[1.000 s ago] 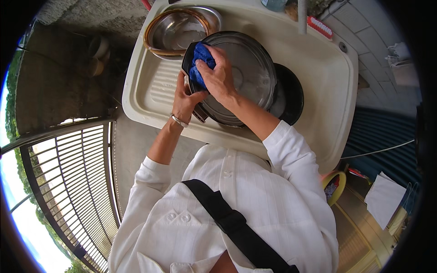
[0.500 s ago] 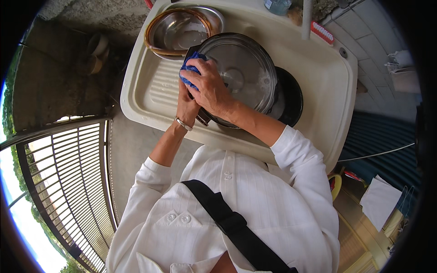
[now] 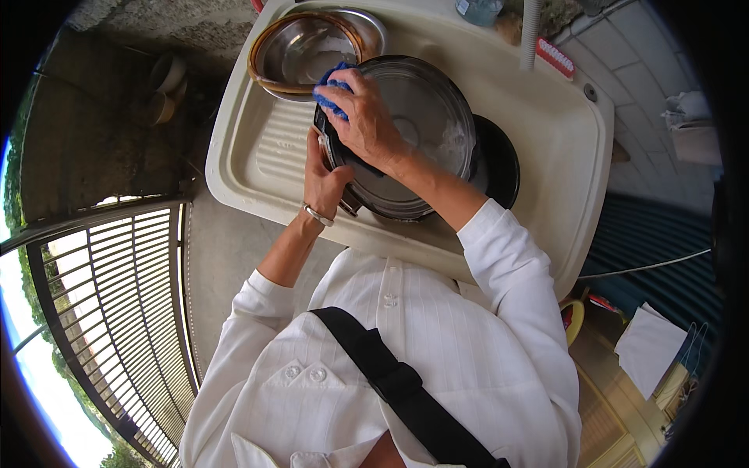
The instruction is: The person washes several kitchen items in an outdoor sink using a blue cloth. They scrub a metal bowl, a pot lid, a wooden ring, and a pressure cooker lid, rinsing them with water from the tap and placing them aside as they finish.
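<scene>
A round black pan (image 3: 417, 109) is tilted in the sink, its grey ringed face towards me and a whitish sudsy smear on its right part. My left hand (image 3: 322, 179), with a bracelet at the wrist, is closed on the pan's left edge, around its handle. In my right hand (image 3: 365, 121) a blue scrubbing cloth (image 3: 331, 92) is pressed against the pan's upper left rim. Partly covered by this pan, a second black pan (image 3: 501, 168) lies to the right on the sink floor.
The cream sink (image 3: 546, 156) has a ribbed drainboard (image 3: 285, 144) at left. Metal bowls (image 3: 300, 54), one with a brown rim, sit at its back left. A grey hose (image 3: 530, 35), a red brush (image 3: 555, 58) and a clear container (image 3: 478, 11) stand along the back.
My right hand and the blue cloth have shifted slightly up and right along the pan's rim. The two hands are now farther apart, and more of my left thumb shows.
</scene>
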A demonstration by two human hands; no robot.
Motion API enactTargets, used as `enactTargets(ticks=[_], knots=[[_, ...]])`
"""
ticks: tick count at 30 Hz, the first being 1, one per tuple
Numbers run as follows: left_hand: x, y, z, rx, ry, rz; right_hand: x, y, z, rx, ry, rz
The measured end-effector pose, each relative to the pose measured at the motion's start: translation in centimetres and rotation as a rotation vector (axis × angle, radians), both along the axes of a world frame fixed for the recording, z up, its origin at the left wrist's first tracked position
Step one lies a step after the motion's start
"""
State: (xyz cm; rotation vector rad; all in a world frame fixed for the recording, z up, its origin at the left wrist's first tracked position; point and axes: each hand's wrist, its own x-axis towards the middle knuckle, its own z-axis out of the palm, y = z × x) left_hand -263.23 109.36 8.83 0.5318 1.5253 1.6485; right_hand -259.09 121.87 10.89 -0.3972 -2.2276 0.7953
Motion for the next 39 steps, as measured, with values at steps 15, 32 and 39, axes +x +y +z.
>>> enactTargets(ticks=[15, 32, 39], knots=[[0.7, 0.7, 0.8, 0.027, -0.005, 0.041, 0.0, 5.6, -2.5, 0.168, 0.007, -0.133], [0.4, 1.0, -0.2, 0.026, 0.011, 0.032, 8.6, 8.1, -7.0, 0.332, -0.407, -0.329], [0.3, 1.4, 0.3, 0.025, 0.004, -0.016, 4.4, 6.1, -6.7, 0.044, -0.257, -0.345]])
